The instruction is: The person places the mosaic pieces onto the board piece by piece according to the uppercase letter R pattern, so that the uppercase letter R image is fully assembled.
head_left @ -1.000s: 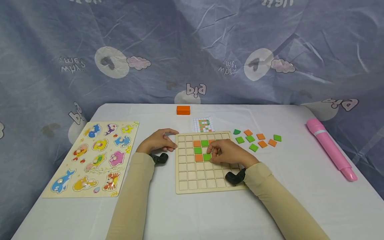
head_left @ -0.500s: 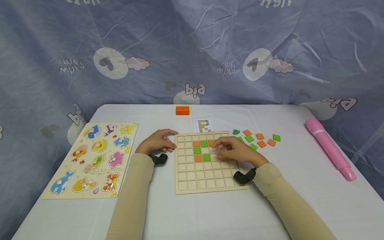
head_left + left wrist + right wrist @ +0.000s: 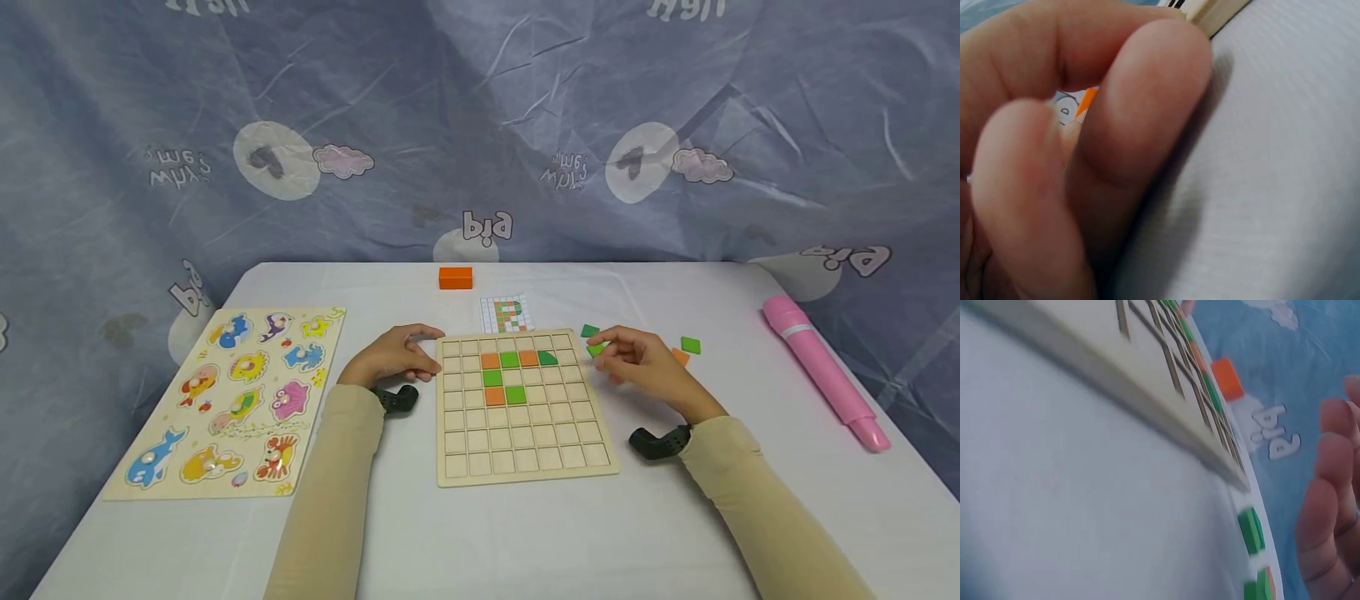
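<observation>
The wooden grid board lies flat with several orange and green square tiles in its upper cells. A dark green tile with one rounded corner ends the top row of them. My left hand rests at the board's upper left edge, fingers loosely bent. In the left wrist view its fingertips lie by the board's corner. Off the right edge, my right hand hovers over the loose tiles, with a green tile near its fingertips. Nothing shows between its relaxed fingers. It hides some tiles.
A small pattern card lies behind the board, with an orange block farther back. An animal puzzle board is at the left. A thick pink pen-shaped object lies at the right. Another green tile sits beyond my right hand.
My right hand has moved off the board to the right, over the loose tiles. The green tile it was touching stays in its cell. My left hand has stayed put.
</observation>
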Action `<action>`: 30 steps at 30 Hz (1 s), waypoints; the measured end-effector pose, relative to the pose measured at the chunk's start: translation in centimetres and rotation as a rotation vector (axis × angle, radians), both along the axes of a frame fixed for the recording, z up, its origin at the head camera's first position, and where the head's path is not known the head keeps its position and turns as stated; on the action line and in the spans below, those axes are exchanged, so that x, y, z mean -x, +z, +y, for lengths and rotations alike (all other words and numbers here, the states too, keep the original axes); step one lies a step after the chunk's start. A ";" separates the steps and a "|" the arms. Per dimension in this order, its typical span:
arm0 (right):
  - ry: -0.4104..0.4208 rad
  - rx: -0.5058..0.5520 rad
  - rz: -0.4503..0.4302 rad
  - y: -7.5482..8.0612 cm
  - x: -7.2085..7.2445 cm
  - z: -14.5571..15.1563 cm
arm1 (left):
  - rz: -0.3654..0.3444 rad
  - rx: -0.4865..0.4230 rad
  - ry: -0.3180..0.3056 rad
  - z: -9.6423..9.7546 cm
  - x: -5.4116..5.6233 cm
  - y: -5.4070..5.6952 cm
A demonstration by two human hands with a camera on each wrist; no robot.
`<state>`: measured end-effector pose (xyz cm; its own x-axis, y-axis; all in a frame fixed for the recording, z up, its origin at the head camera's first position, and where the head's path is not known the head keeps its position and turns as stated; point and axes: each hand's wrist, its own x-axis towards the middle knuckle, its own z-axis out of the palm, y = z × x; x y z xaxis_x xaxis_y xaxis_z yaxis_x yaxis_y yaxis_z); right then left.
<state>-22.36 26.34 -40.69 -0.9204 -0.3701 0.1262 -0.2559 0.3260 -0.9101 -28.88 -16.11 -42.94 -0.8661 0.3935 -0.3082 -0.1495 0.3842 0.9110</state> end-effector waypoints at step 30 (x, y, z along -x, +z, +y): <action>-0.440 0.030 0.087 -3.2 -0.1 12.0 | -0.015 -0.012 -0.005 -0.2 0.2 -0.3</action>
<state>-22.25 38.36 -43.92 -0.9749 0.0597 0.2145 -0.1744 0.3946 -0.9021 -29.06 -16.28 -43.19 -0.8594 0.4017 -0.3165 -0.1611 0.3746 0.9131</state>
